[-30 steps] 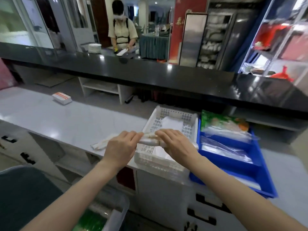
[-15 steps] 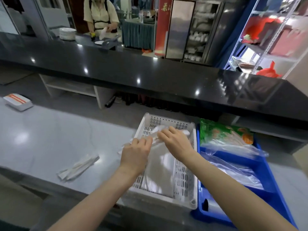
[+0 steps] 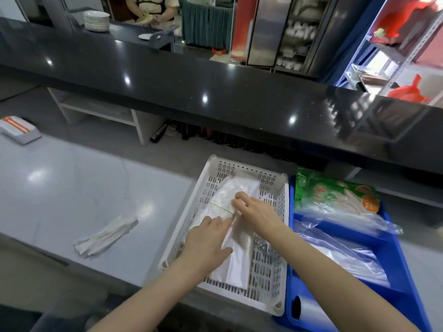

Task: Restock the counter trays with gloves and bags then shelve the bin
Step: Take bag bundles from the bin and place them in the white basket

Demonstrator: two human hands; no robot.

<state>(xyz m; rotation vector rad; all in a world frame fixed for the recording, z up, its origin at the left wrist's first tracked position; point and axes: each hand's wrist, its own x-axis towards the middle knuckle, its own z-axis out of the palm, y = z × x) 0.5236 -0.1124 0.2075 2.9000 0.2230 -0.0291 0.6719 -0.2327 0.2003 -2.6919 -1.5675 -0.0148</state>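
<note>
I read this as the restocking step: a bundle of clear bags (image 3: 236, 200), bound across its middle by a thin yellow rubber band (image 3: 220, 207), lies lengthwise in the white perforated tray (image 3: 278, 236) at lower centre of the frame. My left hand (image 3: 208, 240) lies flat and spread on the near half of the bundle, pressing it down. My right hand (image 3: 257, 215) sits just beside it, its fingertips (image 3: 239, 196) drawn together on the plastic close to the band; whether they pinch the band itself or only the film, I cannot tell. The two hands are near each other but not clasped.

Next, as I judge it, the band wants slipping off or the stack squaring against the tray walls, with the left hand pinning the slippery film so the sheets do not fan out.

Touching the tray on the right is the blue bin (image 3: 393, 238), with loose clear plastic and a green printed packet (image 3: 335, 195) at its far end. At lower left, a small heap of white wrapped sticks (image 3: 105, 236) rests on the grey counter (image 3: 72, 188), and a red-striped box (image 3: 19, 130) lies at the left edge. The black raised ledge (image 3: 215, 92) crosses the frame behind. Another person works in the upper left, well apart. Nothing blocks the tray.
</note>
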